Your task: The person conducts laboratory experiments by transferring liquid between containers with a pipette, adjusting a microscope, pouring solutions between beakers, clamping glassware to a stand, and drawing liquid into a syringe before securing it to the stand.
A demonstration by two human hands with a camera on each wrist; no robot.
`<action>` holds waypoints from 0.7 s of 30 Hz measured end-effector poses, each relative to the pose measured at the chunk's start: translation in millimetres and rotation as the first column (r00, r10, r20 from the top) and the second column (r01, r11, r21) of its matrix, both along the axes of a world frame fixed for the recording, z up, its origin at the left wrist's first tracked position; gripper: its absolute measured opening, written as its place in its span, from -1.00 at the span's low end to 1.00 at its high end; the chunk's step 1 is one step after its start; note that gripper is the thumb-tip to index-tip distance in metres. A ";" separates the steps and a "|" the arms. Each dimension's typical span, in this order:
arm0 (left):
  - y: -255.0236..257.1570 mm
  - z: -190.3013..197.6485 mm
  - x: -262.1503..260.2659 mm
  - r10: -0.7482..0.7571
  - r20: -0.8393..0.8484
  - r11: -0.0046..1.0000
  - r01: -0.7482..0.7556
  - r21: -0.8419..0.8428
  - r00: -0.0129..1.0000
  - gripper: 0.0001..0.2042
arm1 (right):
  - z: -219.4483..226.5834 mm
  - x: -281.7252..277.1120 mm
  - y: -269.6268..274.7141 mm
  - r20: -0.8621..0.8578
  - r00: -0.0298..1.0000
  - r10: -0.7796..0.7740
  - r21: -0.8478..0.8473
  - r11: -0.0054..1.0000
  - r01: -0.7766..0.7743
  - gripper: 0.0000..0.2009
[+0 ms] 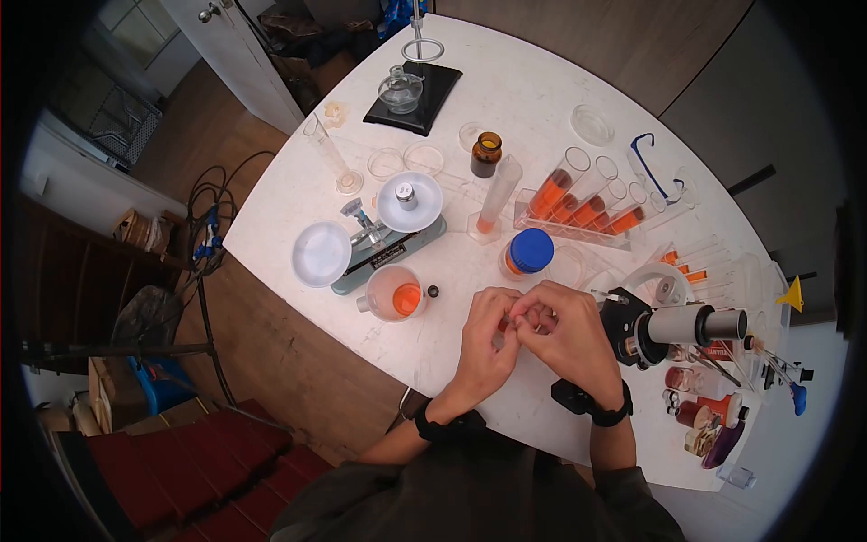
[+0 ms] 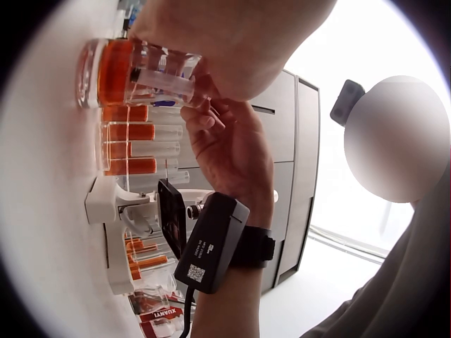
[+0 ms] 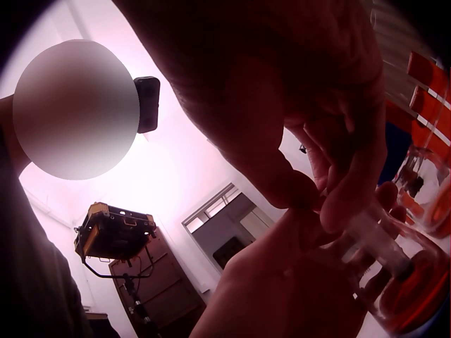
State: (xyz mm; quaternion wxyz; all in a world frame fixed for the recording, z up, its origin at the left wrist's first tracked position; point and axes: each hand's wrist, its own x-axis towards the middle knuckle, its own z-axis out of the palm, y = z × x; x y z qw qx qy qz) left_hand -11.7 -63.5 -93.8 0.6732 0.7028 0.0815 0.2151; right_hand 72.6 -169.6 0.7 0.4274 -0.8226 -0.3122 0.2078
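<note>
Both hands meet over the table, fingertips together. My left hand (image 1: 488, 348) has thumb and fingers bent inward, and my right hand (image 1: 562, 334) curls its thumb and forefinger against them. Below the fingertips a pale translucent tube (image 2: 165, 82) with a dark lower end hangs down, its upper end lost among the fingers. The tube overlaps a clear glass jar with orange liquid (image 2: 114, 74) in the left wrist view and the right wrist view. From the head view the hands hide most of this jar. A blue-lidded jar (image 1: 530, 250) stands just beyond the fingers.
Left of the hands are an orange-stained beaker (image 1: 395, 294), a small black cap (image 1: 433, 291) and a balance scale (image 1: 379, 257). A brown bottle (image 1: 486, 155) and a rack of orange-filled tubes (image 1: 578, 228) stand farther back. A microscope (image 1: 637, 330) stands close to the right hand.
</note>
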 end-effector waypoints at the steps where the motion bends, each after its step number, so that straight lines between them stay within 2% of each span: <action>1: -0.2 -0.4 0.0 0.000 0.002 1.000 0.000 -0.008 1.000 -0.85 | -0.2 0.0 -0.1 0.000 1.000 -0.001 0.000 1.000 0.001 -0.84; 21: 1.3 1.0 0.2 -0.010 0.001 1.000 0.010 0.008 1.000 -0.83 | -3.6 -1.5 -0.2 -0.018 1.000 -0.001 0.020 1.000 0.002 -0.83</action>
